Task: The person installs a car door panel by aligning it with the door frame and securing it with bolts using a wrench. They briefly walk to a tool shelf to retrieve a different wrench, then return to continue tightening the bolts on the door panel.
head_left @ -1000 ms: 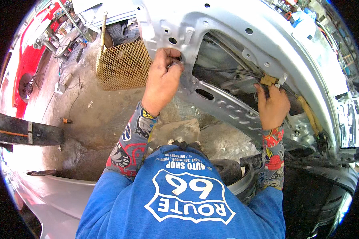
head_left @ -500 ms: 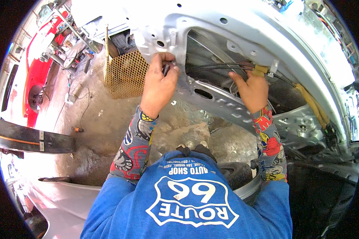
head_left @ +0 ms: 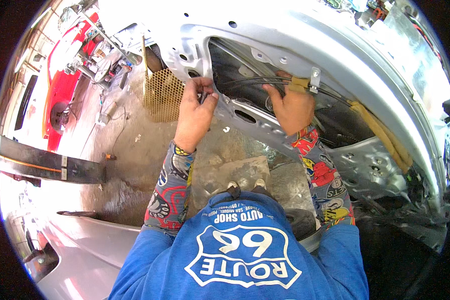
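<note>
A silver car door shell (head_left: 265, 117) stands in front of me, with a large opening in its inner panel. My left hand (head_left: 195, 115) is closed at the opening's left edge, its thumb and fingers pinching a small dark piece I cannot make out. Two thin black cables (head_left: 252, 81) run across the opening. My right hand (head_left: 295, 111) reaches into it and curls around these cables, thumb in front and some fingers hidden behind. Tan wrapping (head_left: 299, 83) covers the cables beside a small metal bracket (head_left: 315, 80). A longer tan sleeve (head_left: 382, 135) follows toward the right.
A yellowish mesh panel (head_left: 164, 97) stands beyond my left hand. A dark bumper-like bar (head_left: 40, 159) juts in from the left, above a silver body panel (head_left: 90, 245). A red car part (head_left: 60, 100) is farther back. A flat board (head_left: 235, 175) lies on the floor by my feet.
The view has shifted, so the door sits farther left in the picture. My left hand has moved closer to the opening's edge. The right hand keeps its place at the cables.
</note>
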`<state>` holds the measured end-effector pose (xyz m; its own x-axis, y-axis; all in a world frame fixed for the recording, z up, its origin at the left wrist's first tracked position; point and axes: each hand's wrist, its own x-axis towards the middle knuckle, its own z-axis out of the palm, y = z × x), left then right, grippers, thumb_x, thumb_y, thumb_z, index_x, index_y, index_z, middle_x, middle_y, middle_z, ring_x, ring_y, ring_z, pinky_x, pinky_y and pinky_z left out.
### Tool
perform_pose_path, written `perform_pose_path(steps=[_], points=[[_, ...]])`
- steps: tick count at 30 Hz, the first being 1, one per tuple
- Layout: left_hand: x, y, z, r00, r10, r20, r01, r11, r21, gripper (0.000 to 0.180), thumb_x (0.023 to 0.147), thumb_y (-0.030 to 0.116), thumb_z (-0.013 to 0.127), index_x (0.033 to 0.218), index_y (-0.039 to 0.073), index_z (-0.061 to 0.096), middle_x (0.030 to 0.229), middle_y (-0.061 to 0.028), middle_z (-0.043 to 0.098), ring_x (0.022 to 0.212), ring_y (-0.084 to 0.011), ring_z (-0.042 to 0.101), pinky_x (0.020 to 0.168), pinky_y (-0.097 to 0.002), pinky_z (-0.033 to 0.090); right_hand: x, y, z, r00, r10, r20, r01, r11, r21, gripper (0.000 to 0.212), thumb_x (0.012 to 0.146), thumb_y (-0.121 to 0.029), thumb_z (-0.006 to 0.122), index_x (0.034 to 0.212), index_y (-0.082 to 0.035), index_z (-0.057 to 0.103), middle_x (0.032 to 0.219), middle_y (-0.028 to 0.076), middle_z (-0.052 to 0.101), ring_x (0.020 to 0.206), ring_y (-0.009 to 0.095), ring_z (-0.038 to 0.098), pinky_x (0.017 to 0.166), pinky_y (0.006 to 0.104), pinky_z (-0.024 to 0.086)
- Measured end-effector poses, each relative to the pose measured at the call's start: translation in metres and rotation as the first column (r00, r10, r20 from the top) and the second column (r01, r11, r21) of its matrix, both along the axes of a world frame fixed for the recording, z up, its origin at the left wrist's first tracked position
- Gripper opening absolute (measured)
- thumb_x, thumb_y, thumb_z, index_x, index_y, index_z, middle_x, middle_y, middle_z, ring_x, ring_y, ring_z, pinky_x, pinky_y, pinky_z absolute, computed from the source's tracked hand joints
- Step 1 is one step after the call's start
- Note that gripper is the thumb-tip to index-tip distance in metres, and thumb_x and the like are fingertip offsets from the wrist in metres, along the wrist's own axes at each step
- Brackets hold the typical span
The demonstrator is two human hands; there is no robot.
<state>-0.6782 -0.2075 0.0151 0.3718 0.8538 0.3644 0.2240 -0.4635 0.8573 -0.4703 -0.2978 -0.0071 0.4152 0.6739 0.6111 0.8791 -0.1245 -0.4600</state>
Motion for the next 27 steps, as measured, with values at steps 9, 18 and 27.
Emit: perform_pose_path(steps=[9,18,27], points=[[0.027,-0.025,-0.04,0.994,-0.056,-0.09,0.024,0.946,-0.323,0.049,0.092,0.016,0.069,0.132,-0.001,0.046,0.084,-0.0058,0.059,0.074,-0.013,0.056,0.065,-0.0282,0.047,-0.005,0.007,-0.003,0.998,-0.035,-0.05,0.031,0.996,-0.088,0.035,0.088,-0.038,0.069,0.108,-0.01,0.071,0.086,0.017,0.069,0.076,0.04,0.066,0.067,0.0479,0.053],[0.047,-0.023,-0.066,0.995,-0.037,-0.095,0.031,0.998,-0.059,0.053,0.089,0.009,0.072,0.133,0.0,0.044,0.095,-0.0087,0.063,0.08,-0.0159,0.058,0.075,-0.0309,0.051,0.003,0.014,-0.005,0.958,0.176,-0.228,-0.244,0.916,-0.319,0.037,0.092,-0.033,0.06,0.111,-0.001,0.064,0.102,0.025,0.065,0.091,0.045,0.064,0.077,0.051,0.051],[0.047,-0.026,-0.06,0.996,-0.048,-0.077,0.032,0.979,-0.202,0.05,0.088,0.013,0.075,0.13,0.004,0.048,0.098,-0.0094,0.063,0.087,-0.0175,0.06,0.079,-0.0323,0.05,0.008,0.008,0.006,0.922,0.132,-0.363,-0.251,0.919,-0.303,0.045,0.086,-0.021,0.059,0.124,0.003,0.06,0.118,0.029,0.061,0.108,0.048,0.058,0.095,0.0506,0.046]])
